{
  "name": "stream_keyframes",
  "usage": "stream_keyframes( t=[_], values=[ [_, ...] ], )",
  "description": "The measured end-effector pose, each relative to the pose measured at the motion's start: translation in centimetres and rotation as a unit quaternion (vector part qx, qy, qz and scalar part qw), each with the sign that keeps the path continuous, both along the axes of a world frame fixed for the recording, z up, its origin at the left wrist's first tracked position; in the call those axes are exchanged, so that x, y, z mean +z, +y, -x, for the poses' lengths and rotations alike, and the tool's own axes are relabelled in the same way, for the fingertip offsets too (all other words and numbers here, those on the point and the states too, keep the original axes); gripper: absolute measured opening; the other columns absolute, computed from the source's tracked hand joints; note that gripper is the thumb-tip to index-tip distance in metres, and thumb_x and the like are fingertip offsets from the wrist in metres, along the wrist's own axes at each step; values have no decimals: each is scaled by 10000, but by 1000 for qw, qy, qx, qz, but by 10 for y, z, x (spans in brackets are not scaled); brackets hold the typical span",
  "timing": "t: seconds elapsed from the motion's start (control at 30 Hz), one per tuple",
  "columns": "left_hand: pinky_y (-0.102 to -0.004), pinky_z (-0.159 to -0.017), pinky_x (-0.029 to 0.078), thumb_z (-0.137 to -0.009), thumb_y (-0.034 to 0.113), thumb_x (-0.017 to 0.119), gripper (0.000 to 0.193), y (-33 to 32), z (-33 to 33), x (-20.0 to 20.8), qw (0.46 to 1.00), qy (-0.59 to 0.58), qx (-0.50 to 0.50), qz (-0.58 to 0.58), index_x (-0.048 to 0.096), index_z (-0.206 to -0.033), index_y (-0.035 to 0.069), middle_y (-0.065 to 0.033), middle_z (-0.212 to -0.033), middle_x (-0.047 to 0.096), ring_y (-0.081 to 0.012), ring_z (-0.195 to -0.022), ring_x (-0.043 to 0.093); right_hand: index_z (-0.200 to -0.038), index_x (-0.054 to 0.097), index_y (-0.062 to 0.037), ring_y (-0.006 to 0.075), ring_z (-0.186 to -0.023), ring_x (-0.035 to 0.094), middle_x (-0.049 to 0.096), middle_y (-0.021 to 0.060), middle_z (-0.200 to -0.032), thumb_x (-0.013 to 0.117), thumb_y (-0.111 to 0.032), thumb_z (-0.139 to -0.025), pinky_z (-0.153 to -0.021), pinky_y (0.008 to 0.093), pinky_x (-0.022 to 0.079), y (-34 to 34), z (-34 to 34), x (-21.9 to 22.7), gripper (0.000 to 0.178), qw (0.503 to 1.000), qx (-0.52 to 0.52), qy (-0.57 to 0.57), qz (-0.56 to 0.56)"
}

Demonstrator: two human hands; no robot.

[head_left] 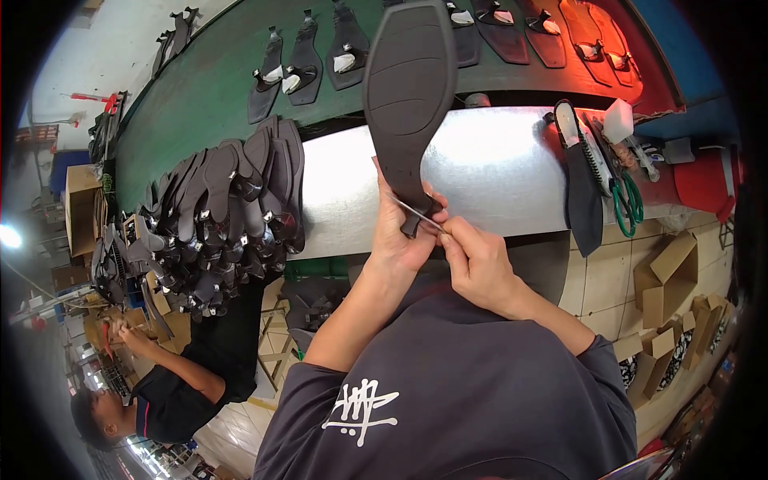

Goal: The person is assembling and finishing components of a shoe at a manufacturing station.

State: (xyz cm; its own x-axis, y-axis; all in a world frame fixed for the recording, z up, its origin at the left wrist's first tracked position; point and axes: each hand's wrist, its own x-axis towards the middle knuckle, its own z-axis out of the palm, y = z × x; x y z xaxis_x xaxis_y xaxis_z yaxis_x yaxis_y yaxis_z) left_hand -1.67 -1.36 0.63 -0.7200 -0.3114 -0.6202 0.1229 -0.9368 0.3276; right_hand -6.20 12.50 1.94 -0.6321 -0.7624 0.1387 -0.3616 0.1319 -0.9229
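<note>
My left hand [400,236] is wrapped round the heel end of a black heeled sandal [408,76]. Its sole faces me, and the broad square toe points away, above the metal worktop. My right hand [480,260] pinches a thin silvery rod [418,214], which lies across the sandal near the base of its small flared heel [410,228]. Whether the rod's tip presses into the sandal I cannot tell. The fingers of my left hand are partly hidden behind the sandal.
A heap of black sandals [220,192] covers the worktop's left. More sandals stand in a row on the green conveyor belt [200,104], under red light at right. Green-handled scissors [628,204] lie right. A co-worker [176,384] is lower left; cardboard boxes [668,276] stand right.
</note>
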Motion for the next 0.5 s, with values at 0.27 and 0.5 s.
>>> stream_keyframes(
  t=[0.27,0.5],
  values=[
    [-310,-547,414,-890,643,516,533,-13,-6,-11,997,-20,-12,-76,578,-823,118,-47,-798,603,-207,-734,572,-909,566,-15,308,-610,578,568,137,-713,550,6,-865,-575,363,467,9,-7,-7,51,997,53,53,9],
    [-289,-623,478,-991,264,433,269,-5,-29,-11,987,-24,-94,129,570,-1008,33,-76,-895,640,-177,-755,602,-1131,591,-12,157,-613,532,577,53,-763,640,-49,-850,-560,292,435,3,14,6,287,992,0,-116,47]
  ],
)
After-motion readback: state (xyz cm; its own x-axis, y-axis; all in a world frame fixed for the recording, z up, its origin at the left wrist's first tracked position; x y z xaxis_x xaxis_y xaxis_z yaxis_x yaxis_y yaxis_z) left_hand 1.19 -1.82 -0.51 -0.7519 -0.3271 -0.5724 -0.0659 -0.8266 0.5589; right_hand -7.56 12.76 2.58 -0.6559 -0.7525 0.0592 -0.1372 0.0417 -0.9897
